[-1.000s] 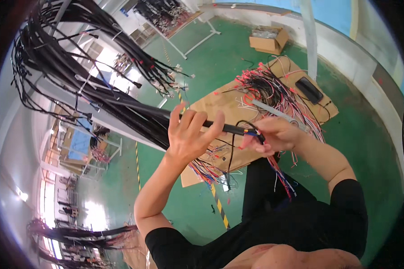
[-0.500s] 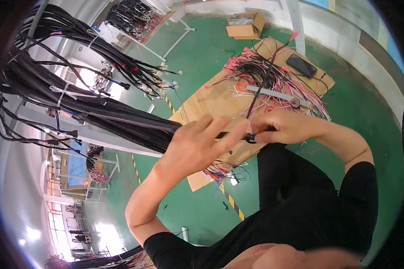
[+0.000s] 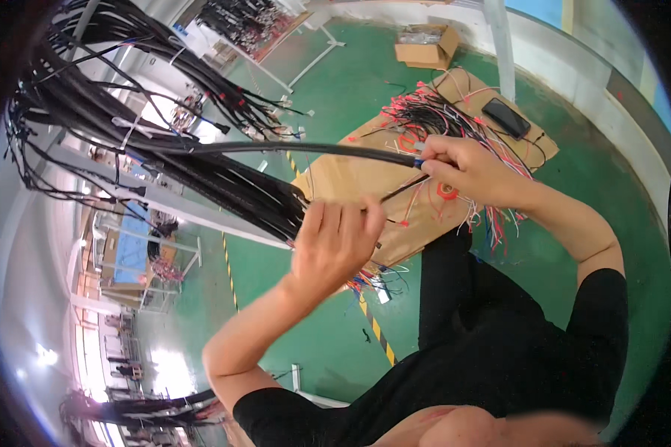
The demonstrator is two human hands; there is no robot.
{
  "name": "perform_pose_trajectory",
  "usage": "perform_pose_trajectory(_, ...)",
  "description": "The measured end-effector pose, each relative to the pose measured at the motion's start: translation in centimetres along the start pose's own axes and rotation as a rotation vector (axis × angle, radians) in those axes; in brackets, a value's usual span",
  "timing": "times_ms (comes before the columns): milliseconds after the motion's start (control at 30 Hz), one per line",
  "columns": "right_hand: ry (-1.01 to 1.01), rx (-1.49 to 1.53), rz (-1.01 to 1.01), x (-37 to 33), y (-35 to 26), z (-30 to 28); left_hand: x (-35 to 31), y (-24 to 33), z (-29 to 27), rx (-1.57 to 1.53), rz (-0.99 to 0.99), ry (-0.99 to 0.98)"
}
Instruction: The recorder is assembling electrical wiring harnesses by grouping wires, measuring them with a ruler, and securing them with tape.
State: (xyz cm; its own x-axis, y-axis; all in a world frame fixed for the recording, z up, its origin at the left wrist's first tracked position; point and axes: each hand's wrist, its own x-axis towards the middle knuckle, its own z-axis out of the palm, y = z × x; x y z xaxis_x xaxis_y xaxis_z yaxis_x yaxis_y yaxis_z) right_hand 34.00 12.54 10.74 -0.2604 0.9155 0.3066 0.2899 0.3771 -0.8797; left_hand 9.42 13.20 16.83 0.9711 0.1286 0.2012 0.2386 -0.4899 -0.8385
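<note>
Right hand: my right hand (image 3: 473, 173) is closed in a pinch on the end of a long black sheathed cable (image 3: 306, 150); fingers meet at the point where a bit of blue shows at the sheath mouth; I judge the pinch sits there to keep the tip steady.

Left hand: my left hand (image 3: 335, 242) is curled, back toward the camera, fingers folded over a thin dark wire (image 3: 404, 189) that runs up toward the right hand; what the palm itself presses on I cannot tell.

Cable: the black sheathed cable stretches almost level from the hanging mass of black wire harnesses (image 3: 201, 175) at the left across to the right hand; it looks taut, which I read as being drawn out clear of the bundle so it can be worked on alone.

Relative position: the cable end lies inside the right fingers, above and to the right of the left hand; the two hands are near but apart, joined by the thin wire.

Below: a flat brown cardboard sheet (image 3: 343, 179) lies on the green painted floor (image 3: 328, 97), carrying a tangle of red and black loose wires (image 3: 425, 115) and a black flat rectangular device (image 3: 505, 118); a small cardboard box (image 3: 425, 46) stands farther off.
</note>
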Motion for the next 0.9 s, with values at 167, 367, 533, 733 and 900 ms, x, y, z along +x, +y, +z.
perform_pose_trajectory(167,-0.042,0.237,-0.028,-0.2,1.3,-0.3,-3.6,12.5,3.8,-0.705,-0.797,-0.157)
perform_pose_trajectory(367,-0.148,-0.038,-0.112,-0.2,1.7,-2.3,0.3,7.4,2.3,-0.543,-0.690,0.133)
perform_pose_trajectory(533,-0.307,-0.175,-0.053,-0.8,-1.3,-3.0,3.2,-1.2,2.8,-0.167,-0.286,0.130)
perform_pose_trajectory(733,-0.134,-0.148,-0.399,-1.2,0.8,-2.8,3.4,-2.8,3.5,-0.469,-0.006,0.236)
perform_pose_trajectory(900,0.244,-0.456,-0.731,-0.9,0.1,-1.8,3.4,-2.5,0.3,-0.746,-0.216,0.044)
